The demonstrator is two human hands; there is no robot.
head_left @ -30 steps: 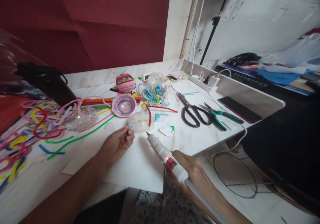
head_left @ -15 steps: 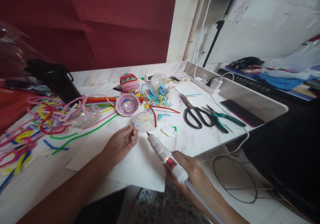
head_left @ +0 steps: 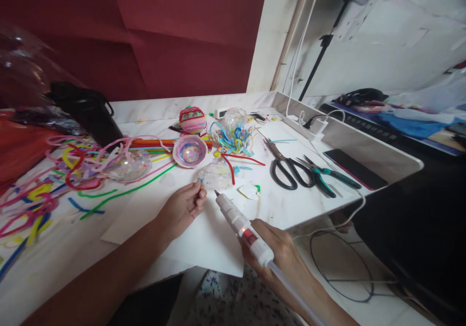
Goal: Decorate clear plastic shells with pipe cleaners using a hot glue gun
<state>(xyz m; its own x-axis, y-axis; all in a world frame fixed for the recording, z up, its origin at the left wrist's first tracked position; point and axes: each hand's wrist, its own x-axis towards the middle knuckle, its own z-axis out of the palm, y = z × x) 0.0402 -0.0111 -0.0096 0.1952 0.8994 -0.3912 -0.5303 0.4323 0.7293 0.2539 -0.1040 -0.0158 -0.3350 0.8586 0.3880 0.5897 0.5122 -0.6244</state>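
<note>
My right hand (head_left: 271, 243) is wrapped round a white hot glue gun (head_left: 240, 224) with a lit red window and a glue stick out of its rear. The nozzle points up and left, just short of a clear plastic half-ball (head_left: 216, 174). At that half-ball's near left edge, the fingers of my left hand (head_left: 185, 204) are closed in a pinch. Behind it stands a bowl-shaped half (head_left: 190, 152) lined with pink, purple and blue coils. A bent red pipe cleaner (head_left: 233, 168) lies beside the clear half-ball. White paper (head_left: 204, 248) is spread under my hands.
Black-handled scissors (head_left: 287, 168), green-handled pliers (head_left: 329, 173) and a dark phone (head_left: 355, 169) lie on the right. Tangled pipe cleaners (head_left: 36, 202) and a black bottle (head_left: 83, 112) occupy the left. A pink ball (head_left: 192, 120) stands at the back. The glue-stained white scrap (head_left: 249, 190) is near the nozzle.
The whole view has shifted slightly, so the table things appear a little further right. Both hands keep their grip, and the glue gun stays close to the clear half-ball.
</note>
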